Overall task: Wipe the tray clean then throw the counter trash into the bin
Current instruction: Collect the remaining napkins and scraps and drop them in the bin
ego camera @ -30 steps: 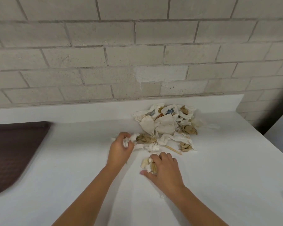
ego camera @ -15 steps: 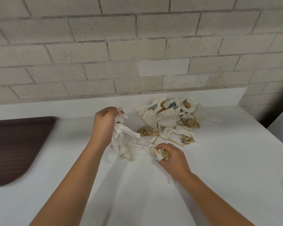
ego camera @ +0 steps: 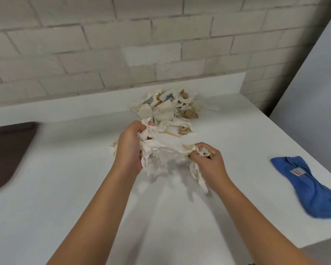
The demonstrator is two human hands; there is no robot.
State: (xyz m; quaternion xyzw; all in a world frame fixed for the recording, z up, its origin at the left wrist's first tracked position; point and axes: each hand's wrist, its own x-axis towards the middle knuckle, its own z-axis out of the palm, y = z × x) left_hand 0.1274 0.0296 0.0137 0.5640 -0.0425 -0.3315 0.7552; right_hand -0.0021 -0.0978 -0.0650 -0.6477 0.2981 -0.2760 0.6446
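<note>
1. Pale brick wall (ego camera: 103, 44) runs behind a white counter (ego camera: 65, 197) that fills most of the view.
2. At the far left a dark brown tray (ego camera: 6, 150) lies flat on the counter, blurred and partly cut off by the frame edge.
3. Just left of the left hand (ego camera: 130, 148) a small paper scrap (ego camera: 114, 147) lies on the counter.
4. The left hand is raised above the counter, its fingers curled round a bunch of white napkins (ego camera: 153, 155).
5. The napkins stretch across to the right hand, with loose ends hanging down between the two hands.
6. Behind the hands, close to the wall, sits the trash pile (ego camera: 168, 109): crumpled white and brown paper and a printed wrapper. A thin wooden stick (ego camera: 172, 133) lies at its near edge.
7. The right hand (ego camera: 208, 163) is clenched round the other end of the napkins and a brown paper wad, and a white strip dangles below it.
8. At the far right a blue cloth (ego camera: 313, 188) with a small label lies near the counter's edge, well apart from the hands.
</note>
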